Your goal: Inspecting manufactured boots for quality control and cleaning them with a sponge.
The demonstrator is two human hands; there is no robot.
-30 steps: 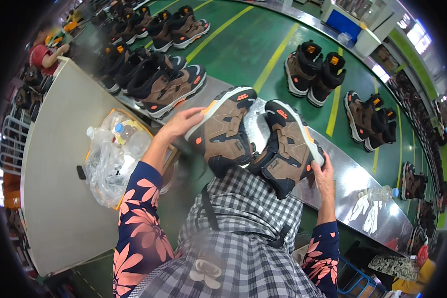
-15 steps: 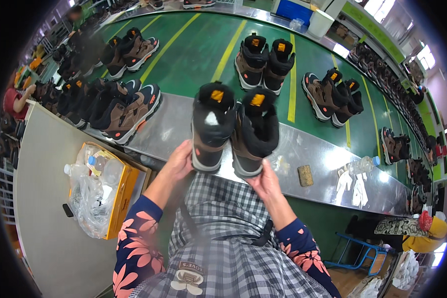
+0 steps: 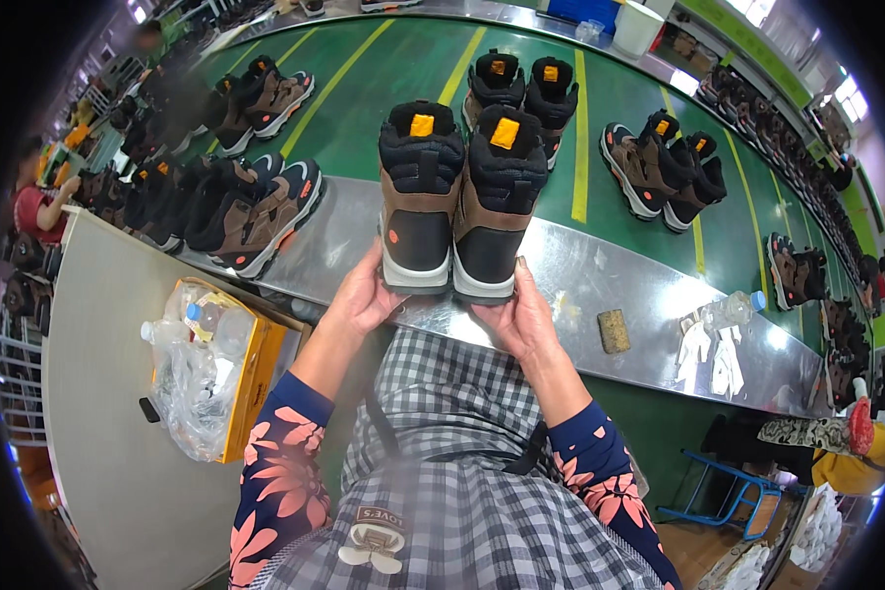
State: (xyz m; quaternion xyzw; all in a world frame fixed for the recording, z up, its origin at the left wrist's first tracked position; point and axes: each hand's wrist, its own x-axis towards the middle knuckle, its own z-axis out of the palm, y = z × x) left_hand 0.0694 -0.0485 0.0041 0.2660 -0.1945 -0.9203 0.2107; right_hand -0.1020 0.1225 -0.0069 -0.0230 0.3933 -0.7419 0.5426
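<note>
Side by side in front of me are two brown and black high-top boots, their heels toward me and orange tabs showing inside the collars. My left hand (image 3: 366, 293) grips the left boot (image 3: 420, 202) low at its heel and pale sole. The right boot (image 3: 500, 211) is held the same way by my right hand (image 3: 526, 315), with the thumb up along its side. Fingers of both hands are partly hidden under the soles. Both boots are over the metal ledge (image 3: 349, 221); I cannot tell whether their fronts touch anything.
Other boot pairs stand on the green belt (image 3: 364, 108) with yellow stripes, one pair (image 3: 659, 172) to the right. A brown block (image 3: 614, 331), white gloves (image 3: 708, 354) and a plastic bottle (image 3: 737, 308) lie on the ledge. At left, a yellow box (image 3: 251, 369) holds bottles.
The two boots have tipped so that their heel backs show more, and they sit slightly farther up the view. Both my hands keep hold of them. The view has shifted a little.
</note>
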